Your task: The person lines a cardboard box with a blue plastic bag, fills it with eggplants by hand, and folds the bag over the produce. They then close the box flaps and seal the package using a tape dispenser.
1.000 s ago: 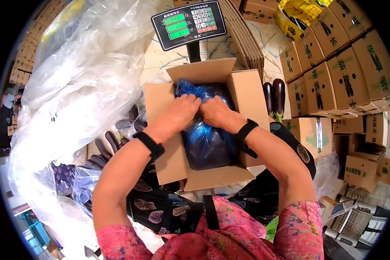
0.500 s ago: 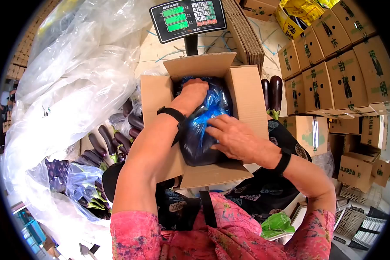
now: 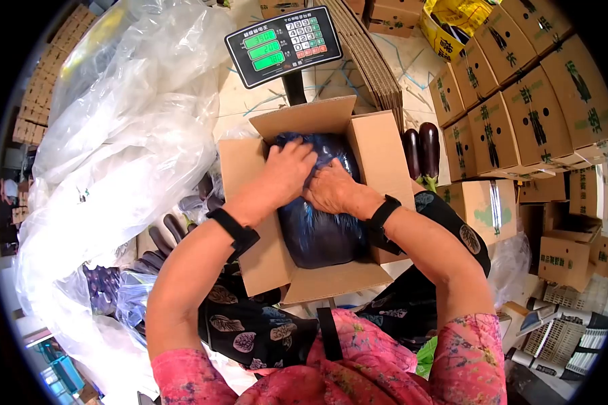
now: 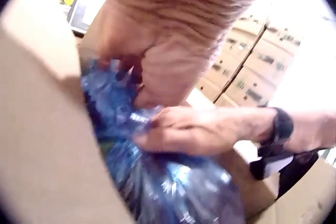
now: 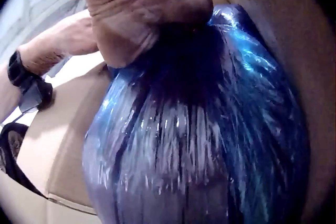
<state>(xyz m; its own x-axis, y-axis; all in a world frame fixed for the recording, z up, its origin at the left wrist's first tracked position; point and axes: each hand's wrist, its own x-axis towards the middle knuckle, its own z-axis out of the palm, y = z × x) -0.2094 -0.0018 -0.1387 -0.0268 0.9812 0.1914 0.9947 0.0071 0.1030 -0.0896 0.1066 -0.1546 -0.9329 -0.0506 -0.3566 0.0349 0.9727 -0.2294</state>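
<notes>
An open cardboard box point(image 3: 255, 250) in front of me holds a full blue plastic bag point(image 3: 323, 239), with dark contents showing through the film. My left hand point(image 3: 287, 177) is over the far part of the bag, its fingers bent into the plastic. Close beside it, my right hand point(image 3: 336, 189) grips the gathered film near the middle of the bag. In the left wrist view, the right hand point(image 4: 194, 129) pinches the bunched blue plastic just below the left thumb. The right wrist view shows the bag point(image 5: 173, 150) pulled into tight pleats beneath the right hand.
Beyond the box stands a scale display point(image 3: 284, 47) with lit green digits. Two eggplants point(image 3: 428, 152) are right of the box; more eggplants point(image 3: 161, 239) and a heap of clear plastic sheeting point(image 3: 121, 142) lie left. Printed cartons point(image 3: 540, 111) are stacked at right.
The left hand reached deeper into the far end of the box, then came back. The right hand let go of the bag's neck, moved nearer, then returned to grip the film beside the left hand.
</notes>
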